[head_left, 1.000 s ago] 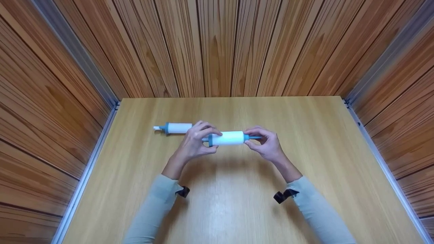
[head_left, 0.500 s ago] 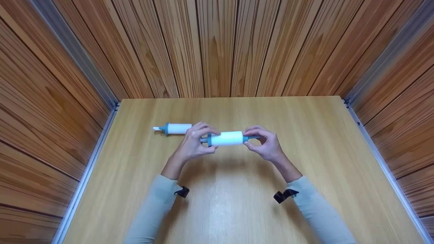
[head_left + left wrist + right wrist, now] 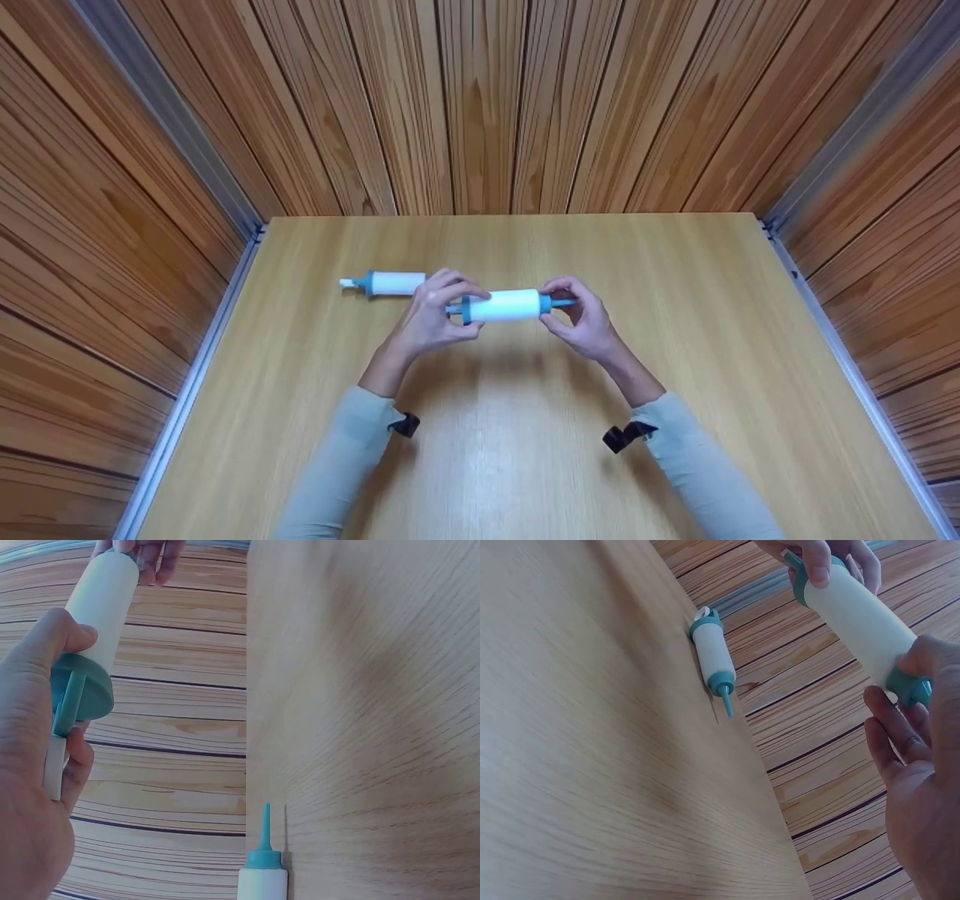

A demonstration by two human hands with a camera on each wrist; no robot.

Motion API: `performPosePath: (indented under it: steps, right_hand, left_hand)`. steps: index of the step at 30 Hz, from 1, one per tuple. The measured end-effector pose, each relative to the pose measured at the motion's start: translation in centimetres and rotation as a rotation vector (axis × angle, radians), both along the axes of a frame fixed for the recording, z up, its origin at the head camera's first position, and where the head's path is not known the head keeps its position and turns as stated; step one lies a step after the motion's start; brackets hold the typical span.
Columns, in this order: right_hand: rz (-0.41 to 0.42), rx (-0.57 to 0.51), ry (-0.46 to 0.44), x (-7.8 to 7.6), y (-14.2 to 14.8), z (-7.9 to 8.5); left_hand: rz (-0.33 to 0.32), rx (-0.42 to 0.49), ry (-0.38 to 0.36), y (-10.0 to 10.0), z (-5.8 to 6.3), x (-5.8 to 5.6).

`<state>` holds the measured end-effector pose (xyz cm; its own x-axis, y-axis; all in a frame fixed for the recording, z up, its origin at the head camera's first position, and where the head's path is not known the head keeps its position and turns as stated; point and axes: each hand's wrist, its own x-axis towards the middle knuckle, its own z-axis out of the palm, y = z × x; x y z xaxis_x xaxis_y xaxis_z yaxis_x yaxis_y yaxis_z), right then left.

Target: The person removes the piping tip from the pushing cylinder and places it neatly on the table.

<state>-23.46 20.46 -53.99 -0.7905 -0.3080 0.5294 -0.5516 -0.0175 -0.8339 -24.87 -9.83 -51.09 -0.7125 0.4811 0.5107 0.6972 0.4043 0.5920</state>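
Observation:
A syringe (image 3: 510, 305) with a white barrel and teal ends is held level above the table. My left hand (image 3: 430, 315) grips its barrel at the teal flange (image 3: 84, 686), thumb on one side and fingers on the other. From the flange a teal plunger rod with a white end reaches back beside the left palm. My right hand (image 3: 591, 326) pinches the teal nozzle cap (image 3: 909, 687) at the other end between thumb and fingers. The thin nozzle points right, toward the right palm. A matching second syringe (image 3: 397, 283) lies behind the left hand, its nozzle end hidden in the head view.
The wooden table (image 3: 480, 450) is bounded by wood-plank walls (image 3: 480, 105) at the back and both sides. Grey metal rails (image 3: 184, 375) run along the table's side edges. Dark wrist cameras (image 3: 406, 424) sit at both sleeve cuffs.
The right hand's fingers have shifted slightly around the nozzle cap, and more of the cap now shows. The held syringe and the left hand have barely moved. The second syringe lies as before.

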Motion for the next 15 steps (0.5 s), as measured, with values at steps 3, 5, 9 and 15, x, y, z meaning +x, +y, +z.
performPosePath:
  steps: [3, 5, 9, 15]
  right_hand:
    - [-0.022, 0.009, -0.029, 0.09, 0.0, 0.0]
    - [-0.053, 0.026, -0.068, 0.18, 0.01, 0.05]
    - [-0.102, 0.072, -0.127, 0.27, -0.05, 0.13]
    - [-0.1, 0.081, -0.132, 0.3, -0.09, 0.28]
  left_hand:
    - [-0.001, -0.005, 0.001, 0.04, 0.06, 0.08]
    - [0.001, -0.009, 0.009, 0.13, 0.1, 0.13]
    - [0.011, -0.019, 0.023, 0.21, 0.22, 0.2]
    - [0.009, -0.026, 0.02, 0.19, 0.34, 0.34]
